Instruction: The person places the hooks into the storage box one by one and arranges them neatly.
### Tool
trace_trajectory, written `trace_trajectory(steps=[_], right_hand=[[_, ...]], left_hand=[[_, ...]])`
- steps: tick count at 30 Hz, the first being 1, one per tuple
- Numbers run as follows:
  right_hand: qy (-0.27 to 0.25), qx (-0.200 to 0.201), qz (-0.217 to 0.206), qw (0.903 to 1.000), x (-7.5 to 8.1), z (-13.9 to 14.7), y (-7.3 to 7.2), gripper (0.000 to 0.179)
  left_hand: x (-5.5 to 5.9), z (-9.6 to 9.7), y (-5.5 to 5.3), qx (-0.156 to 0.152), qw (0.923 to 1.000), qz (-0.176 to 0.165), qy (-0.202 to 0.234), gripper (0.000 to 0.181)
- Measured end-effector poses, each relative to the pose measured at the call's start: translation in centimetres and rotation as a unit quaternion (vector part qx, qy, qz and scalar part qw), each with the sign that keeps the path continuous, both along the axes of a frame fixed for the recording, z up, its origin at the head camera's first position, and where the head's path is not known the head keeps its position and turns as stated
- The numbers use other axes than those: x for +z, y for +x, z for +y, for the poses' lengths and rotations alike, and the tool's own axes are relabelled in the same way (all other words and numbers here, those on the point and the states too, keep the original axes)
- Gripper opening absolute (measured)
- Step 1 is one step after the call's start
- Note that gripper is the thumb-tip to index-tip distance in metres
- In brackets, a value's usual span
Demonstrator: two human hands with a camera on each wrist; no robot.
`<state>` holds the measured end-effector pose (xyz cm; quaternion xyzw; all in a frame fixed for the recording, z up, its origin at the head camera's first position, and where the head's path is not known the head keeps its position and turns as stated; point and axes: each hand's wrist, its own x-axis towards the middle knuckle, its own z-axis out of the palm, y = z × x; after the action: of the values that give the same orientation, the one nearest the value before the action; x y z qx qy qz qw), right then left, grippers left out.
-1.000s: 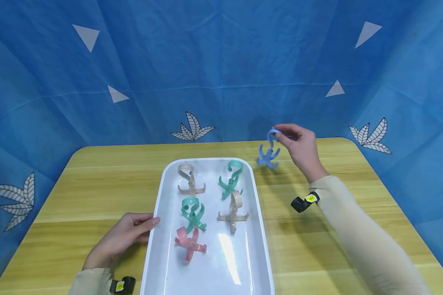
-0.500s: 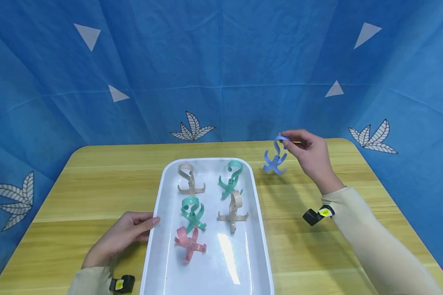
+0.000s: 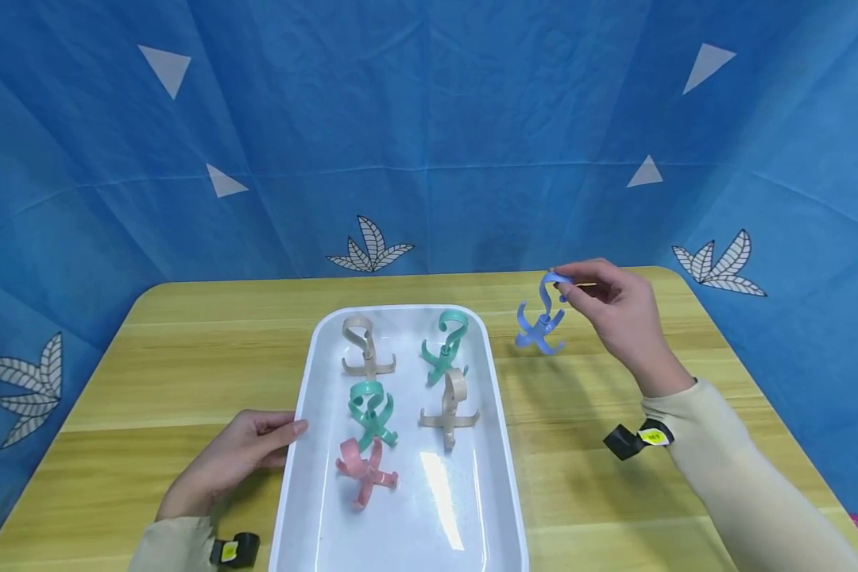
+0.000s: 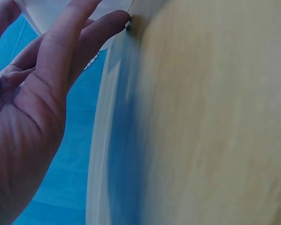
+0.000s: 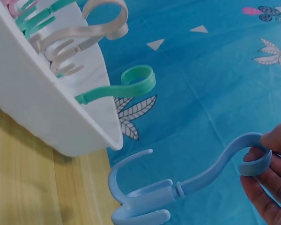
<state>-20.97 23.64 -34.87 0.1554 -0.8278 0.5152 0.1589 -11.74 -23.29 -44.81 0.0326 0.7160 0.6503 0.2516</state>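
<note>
At the back right, the thumb and fingers of my right hand [image 3: 622, 314] pinch the curved top of a blue four-pronged plastic hook [image 3: 542, 324]. It hangs prongs down; the right wrist view shows its stem and prongs beside the tray corner. My left hand [image 3: 239, 457] holds the left edge of a white tray [image 3: 407, 540], thumb tip over the rim. Inside the tray stand two green hooks [image 3: 372, 417], two beige hooks [image 3: 449, 413] and a pink hook [image 3: 365, 473]. Part of the left fingers is hidden behind the tray's wall in the head view.
A wooden table [image 3: 207, 349] carries the tray, its near end cut off by the frame. Blue cloth [image 3: 429, 119] with white triangles and leaf prints rises behind the table and along both sides. Each wrist wears a black strap [image 3: 636, 438] with a yellow label.
My right hand has moved right and somewhat nearer, carrying the blue hook away from the tray's far right corner. The left hand and the tray have stayed in place.
</note>
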Motion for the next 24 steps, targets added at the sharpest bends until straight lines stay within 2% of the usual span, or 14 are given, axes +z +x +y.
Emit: trace_trajectory(steps=[14,24], right_hand=[[-0.016,0.027,0.009,0.9995,1.6,-0.2,3.1,0.022],[-0.018,0.080,0.033,0.9961,2.5,-0.5,5.0,0.020]], left_hand=[[0.1,0.0,0.1,0.002,1.0000,-0.001,-0.002,0.056],[0.1,0.0,0.1,0.002,1.0000,0.000,-0.007,0.056]])
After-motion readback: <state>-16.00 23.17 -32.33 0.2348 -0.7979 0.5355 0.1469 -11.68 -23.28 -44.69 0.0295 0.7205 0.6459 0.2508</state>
